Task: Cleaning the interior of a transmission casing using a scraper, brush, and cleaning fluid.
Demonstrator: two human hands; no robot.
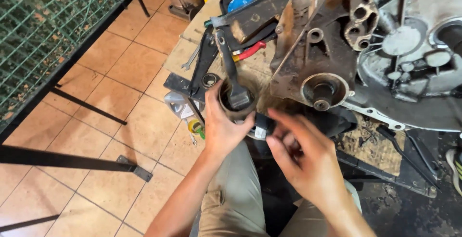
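Observation:
My left hand [222, 130] grips a dark round bushing-like part [237, 103] with a black bar tool [230, 66] standing up out of it. My right hand [301, 157] is just to the right, fingers partly curled, touching a short black cylindrical piece with a white label [262, 124] beside the part. Both hands are held above my lap in khaki trousers [238, 193]. Directly behind them sits a large greasy metal gearbox housing [385, 49] with a protruding shaft hub [323, 92].
A worn wooden board [192, 49] carries a spanner [191, 58], red-handled pliers [250, 51] and black metal brackets [204, 66]. A grey plastic jug [177, 106] stands below it. A black metal frame with green mesh [43, 35] stands left over orange floor tiles [120, 121].

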